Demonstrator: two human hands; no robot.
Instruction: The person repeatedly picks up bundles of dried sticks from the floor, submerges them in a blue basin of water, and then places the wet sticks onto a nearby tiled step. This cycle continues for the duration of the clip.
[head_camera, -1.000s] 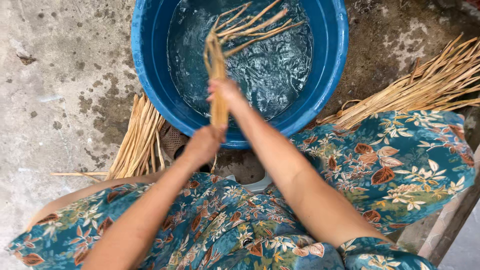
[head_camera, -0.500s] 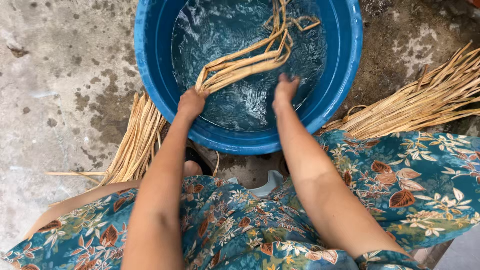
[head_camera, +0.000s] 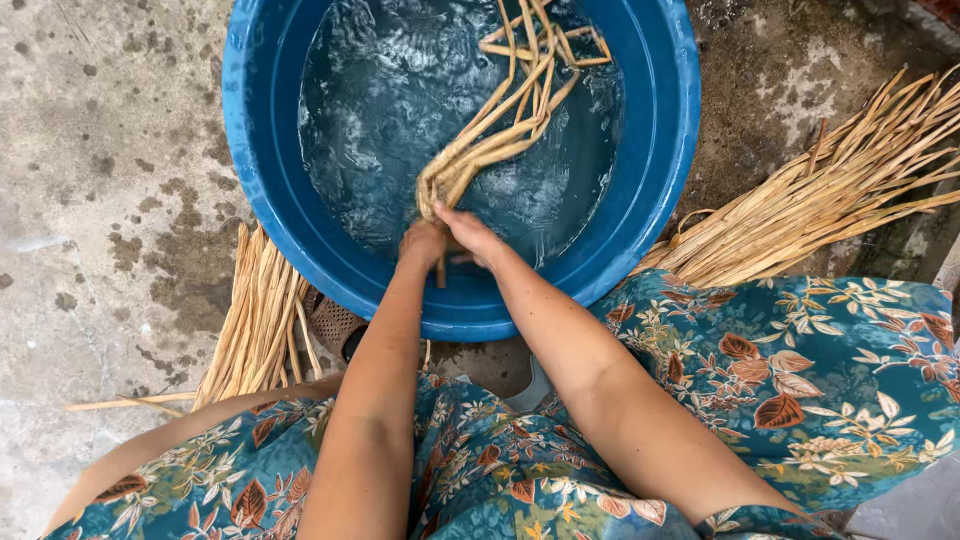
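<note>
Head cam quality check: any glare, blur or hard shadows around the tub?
Head view: soft, even daylight, no hard shadows. Rippled water in the round blue plastic tub throws pale broken reflections, so the submerged ends of the tan reed bundle look wavy. Left hand and right hand gripping the bundle's near end are sharp, without motion smear. The tub rim bows slightly, a wide-lens effect.

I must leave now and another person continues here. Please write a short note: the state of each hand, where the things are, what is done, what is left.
Left hand and right hand: both closed together on the near end of the wet fibre bundle.
The bundle lies in the water of the blue basin, its far end fanned out.
Done: this one bundle is wet.
Left: dry strips on the ground, one pile left of the basin, one pile on the right.
</note>
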